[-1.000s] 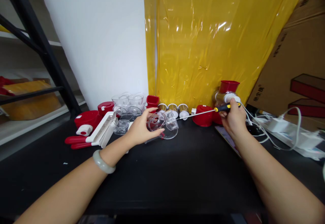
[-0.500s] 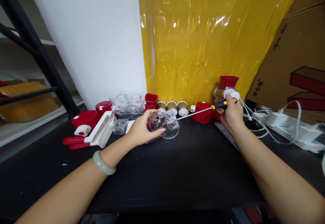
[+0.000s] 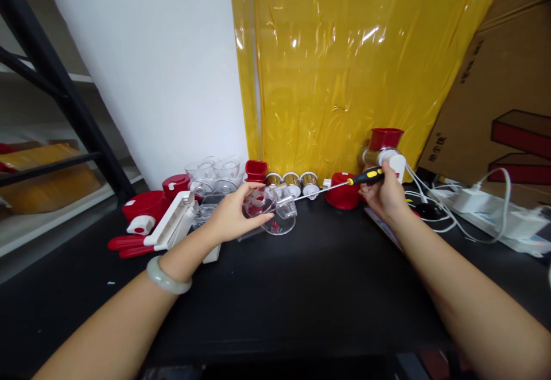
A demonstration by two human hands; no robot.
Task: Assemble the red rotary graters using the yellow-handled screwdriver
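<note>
My left hand (image 3: 236, 212) is closed around a clear plastic part (image 3: 285, 203) with a round base and a short tube. Pinched by its black and yellow handle, a screwdriver (image 3: 365, 177) is in my right hand (image 3: 386, 195). Its long metal shaft points left, and the tip reaches the tube of the clear part; whether it sits inside or just touches cannot be made out. Behind the clear part stand several metal grater drums (image 3: 291, 185) and a red square hopper (image 3: 256, 170). A red round base (image 3: 342, 191) stands behind the screwdriver shaft.
Left lie red and white housings (image 3: 146, 210), a white part with red handles (image 3: 166, 228) and clear plastic pieces (image 3: 215, 173). An assembled grater (image 3: 386, 139) stands back right. White cables and a power strip (image 3: 495, 219) are at right, before a cardboard box (image 3: 499, 93).
The clear part in my left hand has shifted slightly left and tilted. The screwdriver has moved left along with it, its tip staying at the tube.
</note>
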